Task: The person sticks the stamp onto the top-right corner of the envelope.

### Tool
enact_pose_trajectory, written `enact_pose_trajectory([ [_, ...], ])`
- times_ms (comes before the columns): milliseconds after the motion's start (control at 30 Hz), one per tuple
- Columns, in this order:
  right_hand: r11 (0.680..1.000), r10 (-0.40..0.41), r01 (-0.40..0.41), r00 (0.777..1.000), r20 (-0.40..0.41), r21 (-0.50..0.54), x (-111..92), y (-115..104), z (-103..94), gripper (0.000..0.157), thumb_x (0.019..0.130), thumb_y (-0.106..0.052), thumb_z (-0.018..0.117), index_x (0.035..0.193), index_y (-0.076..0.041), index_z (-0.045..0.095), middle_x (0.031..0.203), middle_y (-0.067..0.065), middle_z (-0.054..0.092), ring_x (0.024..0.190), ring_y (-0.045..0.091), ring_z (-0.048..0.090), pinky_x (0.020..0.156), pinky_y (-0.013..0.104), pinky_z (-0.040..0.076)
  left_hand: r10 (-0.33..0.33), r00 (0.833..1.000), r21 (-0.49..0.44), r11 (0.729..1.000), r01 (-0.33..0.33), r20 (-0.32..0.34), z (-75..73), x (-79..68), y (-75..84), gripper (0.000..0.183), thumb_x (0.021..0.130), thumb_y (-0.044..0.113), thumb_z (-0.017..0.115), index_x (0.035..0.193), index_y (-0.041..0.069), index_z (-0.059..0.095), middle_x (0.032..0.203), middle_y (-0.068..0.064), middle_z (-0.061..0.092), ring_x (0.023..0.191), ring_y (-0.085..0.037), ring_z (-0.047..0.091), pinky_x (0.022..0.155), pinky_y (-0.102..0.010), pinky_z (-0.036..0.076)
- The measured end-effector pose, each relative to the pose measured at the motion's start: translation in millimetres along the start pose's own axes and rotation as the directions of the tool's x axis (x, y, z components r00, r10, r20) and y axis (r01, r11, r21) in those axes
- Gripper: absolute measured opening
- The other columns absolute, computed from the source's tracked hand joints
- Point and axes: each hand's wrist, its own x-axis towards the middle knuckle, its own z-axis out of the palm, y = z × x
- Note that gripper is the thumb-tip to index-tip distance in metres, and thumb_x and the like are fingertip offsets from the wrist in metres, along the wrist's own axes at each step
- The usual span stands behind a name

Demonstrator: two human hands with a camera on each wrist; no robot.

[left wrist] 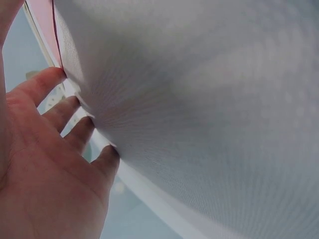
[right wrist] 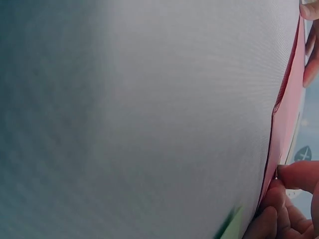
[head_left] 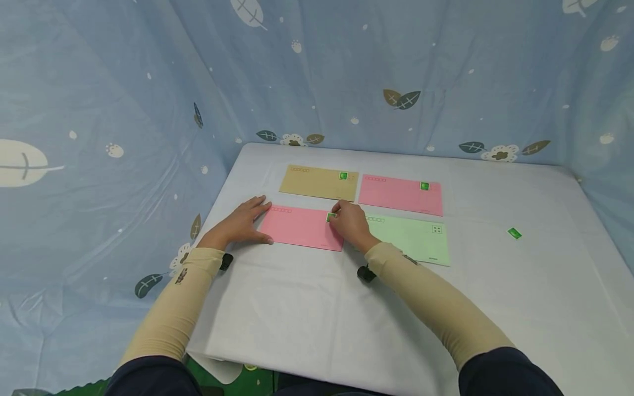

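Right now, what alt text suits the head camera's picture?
A person's right hand holds a green stamp at the upper right corner of a pink envelope; the left hand touches its left end. To the right lies a green envelope; behind, a tan envelope and a second pink envelope bear stamps. A loose stamp lies far right.

txt: none legible | near pink env [head_left: 302, 228], green env [head_left: 408, 239]: tiny print [head_left: 433, 258], unreadable
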Motion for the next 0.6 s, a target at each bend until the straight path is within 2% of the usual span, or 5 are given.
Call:
enact_pose_trajectory([
  [367, 0.996, 0.009, -0.011, 1.000, 0.016, 0.085, -3.2, 2.3, -7.8, 0.021, 0.096, -0.018, 0.069, 0.112, -0.006, 0.069, 0.103, 0.009, 0.074, 0.094, 0.022, 0.068, 0.083, 0.037, 0.057, 0.002, 1.000, -0.019, 1.000, -0.002, 0.005, -1.4, -2.2, 3.6, 0.121, 0.067, 0.055, 0.092, 0.160, 0.008, 0.032, 0.169, -0.015, 0.015, 0.155, -0.039, 0.008, 0.122, -0.060, 0.016],
  [600, 0.991, -0.002, 0.002, 1.000, 0.006, 0.136, -5.6, 0.7, -18.8, 0.022, 0.097, -0.022, 0.069, 0.113, -0.008, 0.069, 0.092, 0.005, 0.069, 0.081, 0.020, 0.062, 0.070, 0.032, 0.053, 0.000, 1.000, -0.013, 1.000, 0.001, 0.006, -3.5, -2.5, 5.1, 0.121, 0.067, 0.055, 0.092, 0.160, 0.007, 0.031, 0.169, -0.016, 0.015, 0.155, -0.039, 0.008, 0.122, -0.060, 0.016],
])
